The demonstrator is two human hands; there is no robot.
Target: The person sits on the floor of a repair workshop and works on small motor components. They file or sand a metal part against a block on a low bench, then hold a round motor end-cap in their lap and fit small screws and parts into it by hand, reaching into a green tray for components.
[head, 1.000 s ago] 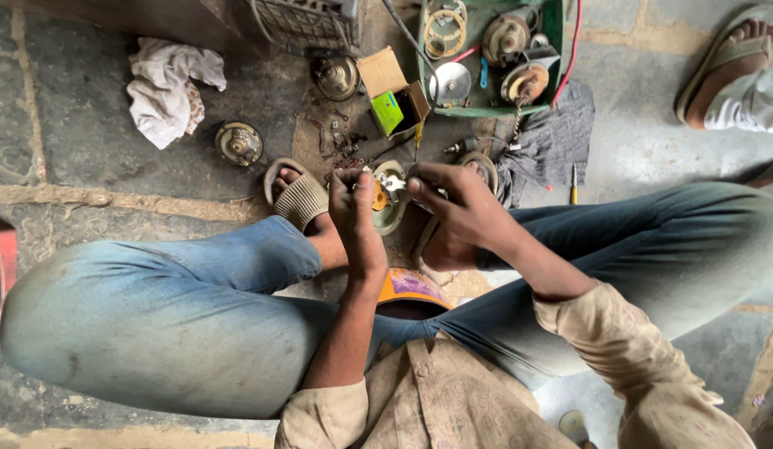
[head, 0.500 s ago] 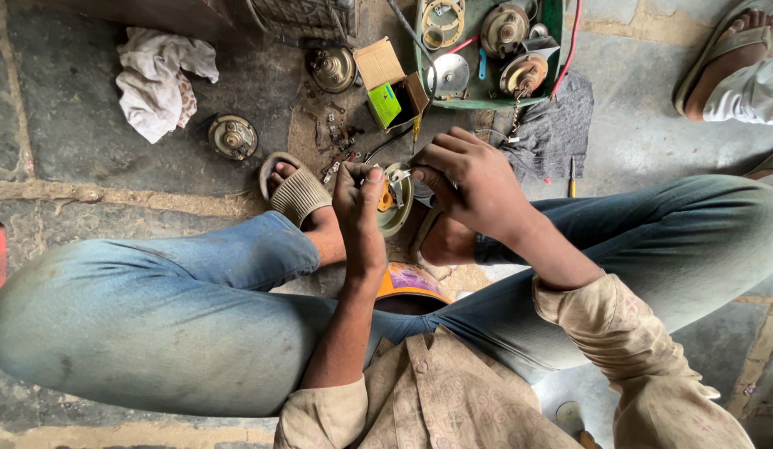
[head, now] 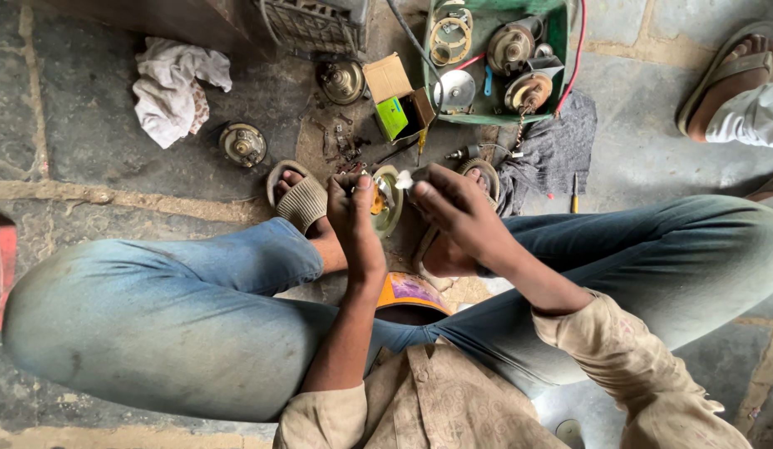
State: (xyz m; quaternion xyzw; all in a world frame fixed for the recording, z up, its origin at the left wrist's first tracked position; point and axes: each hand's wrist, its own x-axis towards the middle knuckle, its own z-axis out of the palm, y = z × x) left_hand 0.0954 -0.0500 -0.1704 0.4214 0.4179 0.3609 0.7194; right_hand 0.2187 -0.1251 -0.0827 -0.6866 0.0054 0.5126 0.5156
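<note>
Hands (head: 403, 208) raised higher, round metal part (head: 388, 199) gripped

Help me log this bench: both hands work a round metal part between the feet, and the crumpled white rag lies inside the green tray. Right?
Not quite. In the head view the white rag lies on the stone floor at upper left, well apart from the green tray. Both hands, left and right, are at the round metal part.

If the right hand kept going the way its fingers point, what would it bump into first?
The right hand points left toward the round metal part that the left hand steadies, so it would probably meet that part first, though depth is unclear from above.
</note>
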